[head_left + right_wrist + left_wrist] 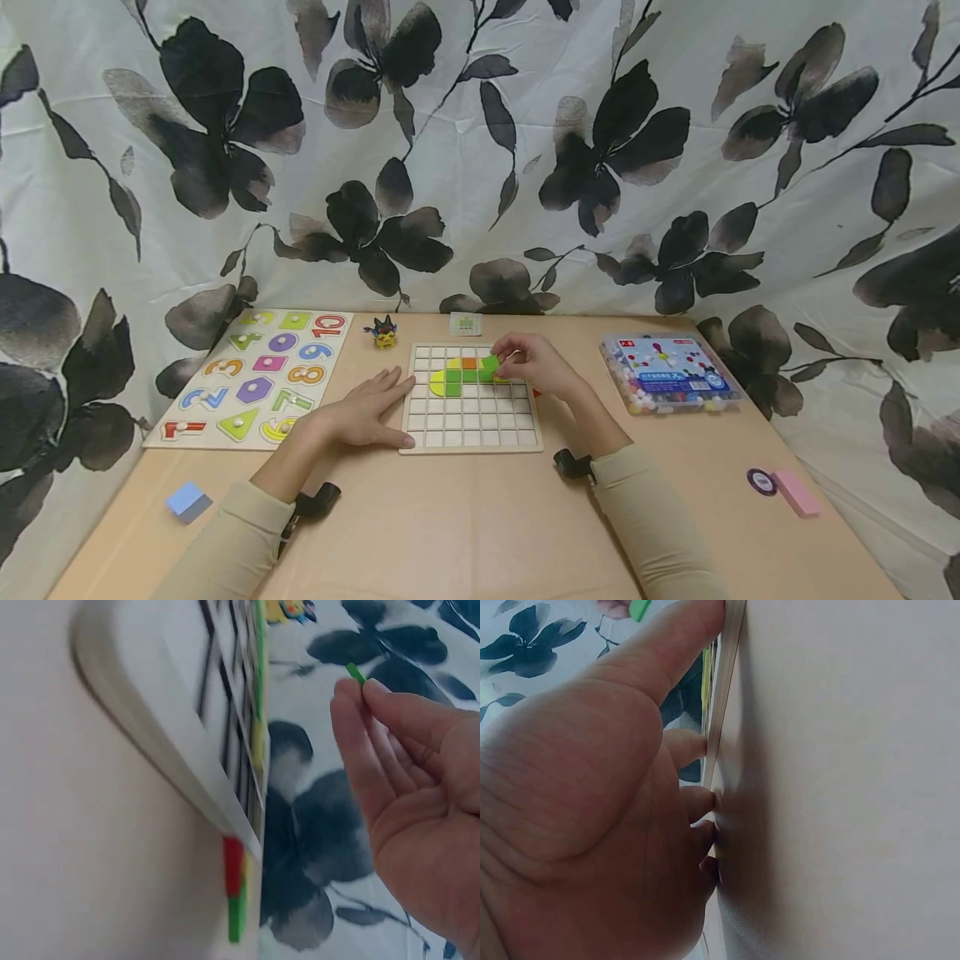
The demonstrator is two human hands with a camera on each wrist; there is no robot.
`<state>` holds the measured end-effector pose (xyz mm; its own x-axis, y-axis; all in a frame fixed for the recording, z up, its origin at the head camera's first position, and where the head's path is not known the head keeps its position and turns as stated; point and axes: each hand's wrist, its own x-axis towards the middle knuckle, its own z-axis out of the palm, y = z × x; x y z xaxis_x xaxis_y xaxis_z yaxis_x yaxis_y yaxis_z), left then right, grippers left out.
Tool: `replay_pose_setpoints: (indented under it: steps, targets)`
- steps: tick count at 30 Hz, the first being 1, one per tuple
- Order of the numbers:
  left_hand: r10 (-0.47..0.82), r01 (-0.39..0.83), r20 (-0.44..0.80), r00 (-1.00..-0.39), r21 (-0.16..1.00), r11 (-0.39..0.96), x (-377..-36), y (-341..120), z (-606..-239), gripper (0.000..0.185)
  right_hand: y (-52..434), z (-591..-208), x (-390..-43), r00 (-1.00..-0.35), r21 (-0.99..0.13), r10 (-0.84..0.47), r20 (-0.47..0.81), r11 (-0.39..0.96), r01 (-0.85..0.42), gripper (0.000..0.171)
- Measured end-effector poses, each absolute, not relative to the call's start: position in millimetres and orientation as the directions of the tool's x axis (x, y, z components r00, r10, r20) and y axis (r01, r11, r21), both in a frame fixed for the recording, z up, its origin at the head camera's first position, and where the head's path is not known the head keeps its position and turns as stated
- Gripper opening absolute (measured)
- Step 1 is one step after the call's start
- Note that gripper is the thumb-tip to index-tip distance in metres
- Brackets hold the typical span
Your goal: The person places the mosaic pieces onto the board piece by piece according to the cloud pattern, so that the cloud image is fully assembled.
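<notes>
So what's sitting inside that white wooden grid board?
The white wooden grid board holds a few flat coloured tiles in its upper rows: green ones, a yellow one, an orange one. The right hand covers cells beside them, hiding anything underneath.

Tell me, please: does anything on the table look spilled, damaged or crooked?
Nothing stands out. The white wooden grid board lies flat and square, left hand steadying its edge; the right hand pinches a green tile over it.

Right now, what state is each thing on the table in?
Grid board: flat, partly filled near the top.
Green tile: pinched by the right hand, over the board.
Left hand: flat against the board's left edge.
Bead box: lid on.
Number puzzle: pieces seated.
</notes>
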<state>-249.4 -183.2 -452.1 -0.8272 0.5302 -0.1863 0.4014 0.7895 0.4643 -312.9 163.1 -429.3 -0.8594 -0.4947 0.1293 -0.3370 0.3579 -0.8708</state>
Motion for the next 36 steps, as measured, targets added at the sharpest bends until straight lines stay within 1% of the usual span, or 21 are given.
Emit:
replay_pose_setpoints:
  steps: [5,10,18,21,29,34,36]
  targets:
    - [0.527,0.397,-0.188,-0.829,0.465,0.791,-249.0,-184.7,-452.1,0.109,143.1,-436.6,-311.9,-0.846,-0.845,-0.515,0.141,0.382,-0.373,0.024]
    - [0.526,0.397,-0.186,-0.830,0.464,0.792,-248.9,-185.5,-449.6,0.109,129.0,-440.6,-309.9,-0.850,-0.854,-0.514,0.113,0.387,-0.348,0.026]
    - [0.529,0.400,-0.182,-0.829,0.469,0.787,-249.4,-184.8,-451.0,0.108,125.8,-448.9,-309.2,-0.860,-0.793,-0.508,0.034,0.510,-0.333,0.023]
    - [0.530,0.400,-0.184,-0.828,0.468,0.788,-248.9,-184.6,-451.8,0.108,125.9,-453.1,-308.9,-0.857,-0.772,-0.515,0.023,0.536,-0.343,0.023]
    - [0.531,0.401,-0.190,-0.826,0.464,0.790,-248.1,-183.3,-451.0,0.108,125.3,-457.1,-308.4,-0.854,-0.728,-0.519,0.030,0.574,-0.375,0.021]
    - [0.530,0.399,-0.190,-0.827,0.467,0.789,-248.4,-184.3,-450.8,0.108,127.1,-450.7,-307.8,-0.857,-0.731,-0.513,0.037,0.571,-0.374,0.023]
    - [0.531,0.400,-0.190,-0.826,0.466,0.789,-248.4,-184.4,-450.9,0.108,130.9,-444.4,-308.4,-0.856,-0.732,-0.514,0.064,0.558,-0.390,0.025]
